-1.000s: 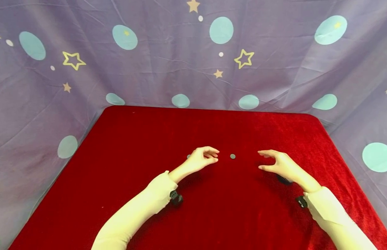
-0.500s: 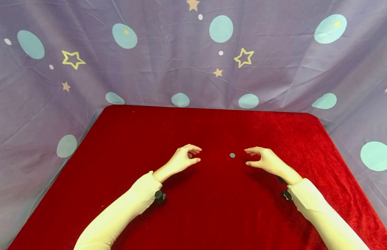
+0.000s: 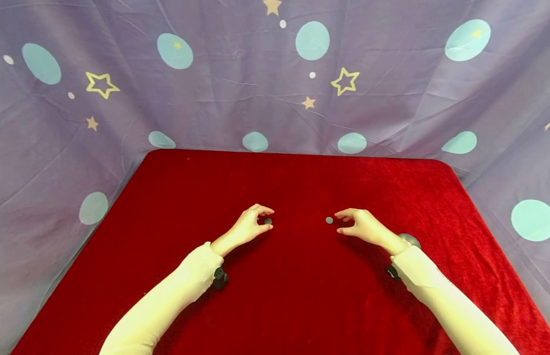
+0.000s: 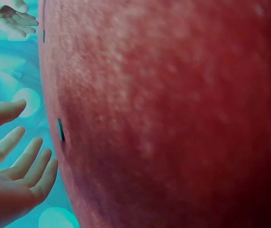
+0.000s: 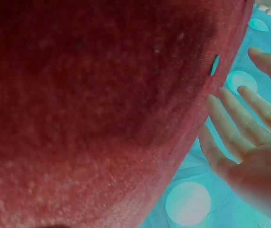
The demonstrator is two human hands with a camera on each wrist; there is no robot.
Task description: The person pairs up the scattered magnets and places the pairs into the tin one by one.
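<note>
A small flat grey-green disc (image 3: 268, 221) lies on the red cloth, between the thumb and fingers of my left hand (image 3: 248, 227). That hand hovers around it with loosely bent fingers, holding nothing. A second like disc (image 3: 329, 220) lies farther right, just left of the fingertips of my right hand (image 3: 362, 227), whose fingers are also apart and hold nothing. In the left wrist view, the nearer disc (image 4: 61, 130) lies beyond the relaxed left hand (image 4: 19, 175). The right wrist view has one disc (image 5: 215, 65) off the fingertips of the spread right hand (image 5: 249, 142).
Behind my right wrist, a round grey, shiny object (image 3: 409, 240) lies partly hidden by the sleeve. The red velvet-covered table (image 3: 301, 296) runs back to a purple curtain (image 3: 221, 88) with stars and dots. Each wrist carries a dark camera (image 3: 219, 278).
Both hands have moved left. The left hand has drawn back until the left disc shows between its thumb and fingers; the right hand has come close to the right disc. The grey object has become more visible.
</note>
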